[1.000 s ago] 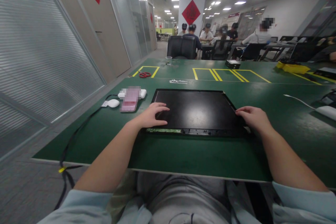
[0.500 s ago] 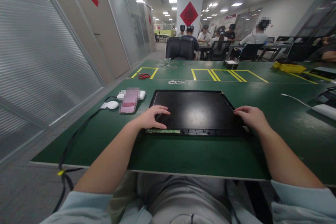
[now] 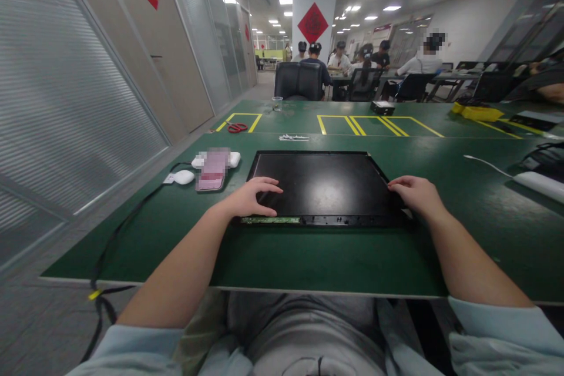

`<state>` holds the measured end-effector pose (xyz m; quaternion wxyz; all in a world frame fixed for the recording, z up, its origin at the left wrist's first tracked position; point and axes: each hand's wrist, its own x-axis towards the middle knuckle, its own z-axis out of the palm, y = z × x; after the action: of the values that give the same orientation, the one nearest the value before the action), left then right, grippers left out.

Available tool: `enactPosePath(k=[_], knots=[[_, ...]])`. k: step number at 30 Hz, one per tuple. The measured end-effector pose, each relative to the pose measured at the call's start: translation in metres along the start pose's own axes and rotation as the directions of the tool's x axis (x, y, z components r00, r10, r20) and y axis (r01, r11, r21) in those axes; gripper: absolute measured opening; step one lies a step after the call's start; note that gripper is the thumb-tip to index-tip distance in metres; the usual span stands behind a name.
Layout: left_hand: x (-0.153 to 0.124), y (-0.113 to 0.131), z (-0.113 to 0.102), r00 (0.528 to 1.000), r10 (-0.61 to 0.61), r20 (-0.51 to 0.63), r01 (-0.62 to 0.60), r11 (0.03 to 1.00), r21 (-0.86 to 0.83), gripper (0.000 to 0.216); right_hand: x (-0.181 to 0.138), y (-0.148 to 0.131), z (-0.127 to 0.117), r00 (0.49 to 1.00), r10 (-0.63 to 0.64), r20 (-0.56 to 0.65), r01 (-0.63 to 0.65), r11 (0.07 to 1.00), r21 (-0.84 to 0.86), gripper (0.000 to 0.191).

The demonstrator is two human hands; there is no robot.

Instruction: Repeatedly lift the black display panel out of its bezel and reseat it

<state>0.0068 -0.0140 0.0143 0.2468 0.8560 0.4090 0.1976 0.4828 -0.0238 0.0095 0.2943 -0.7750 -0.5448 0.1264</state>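
A black flat screen panel [image 3: 326, 185] lies face up in front of me, with a strip of green circuit board [image 3: 275, 221] along its near edge at the left. My left hand [image 3: 252, 197] rests over the panel's left edge, thumb and fingers apart above the dark surface. At the right edge, my right hand [image 3: 416, 192] has its fingertips pinched together on the black rim. The undersides of both hands are hidden.
Left of the panel lie a pink phone [image 3: 212, 171] and a white rounded device [image 3: 183, 177] with a black cable. Farther back are red scissors [image 3: 237, 127], small white strips [image 3: 294, 137], a plastic cup [image 3: 277, 103] and a black box [image 3: 382, 107]. A white bar [image 3: 540, 185] lies right. People sit beyond.
The whole view has shifted slightly, so everything appears a little farther left. Both hands keep their places on the panel.
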Motion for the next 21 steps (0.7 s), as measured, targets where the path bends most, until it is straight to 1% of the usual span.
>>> enactPosePath(k=[4,10,16,21], knots=[[-0.0007,0.0017,-0.0005,1.000,0.011,0.009,-0.011,1.000,0.005,0.061,-0.0009,-0.0002,-0.0003,1.000,0.021,0.019,-0.021,1.000,0.016,0.020],[-0.0004,0.0011,-0.0008,1.000,0.008,0.018,-0.008,1.000,0.000,0.061,-0.0008,0.0009,-0.0001,1.000,-0.020,-0.012,0.020,1.000,0.001,0.018],[0.0023,-0.0048,0.0000,1.000,-0.001,0.022,0.000,0.999,0.042,0.071,0.0018,0.0037,0.0021,0.999,-0.044,-0.028,0.044,0.999,-0.006,0.016],[0.0015,-0.0059,0.0014,0.999,0.015,0.033,-0.017,0.997,0.077,0.068,0.0013,0.0034,0.0024,0.998,-0.050,-0.045,0.049,0.999,-0.019,0.016]])
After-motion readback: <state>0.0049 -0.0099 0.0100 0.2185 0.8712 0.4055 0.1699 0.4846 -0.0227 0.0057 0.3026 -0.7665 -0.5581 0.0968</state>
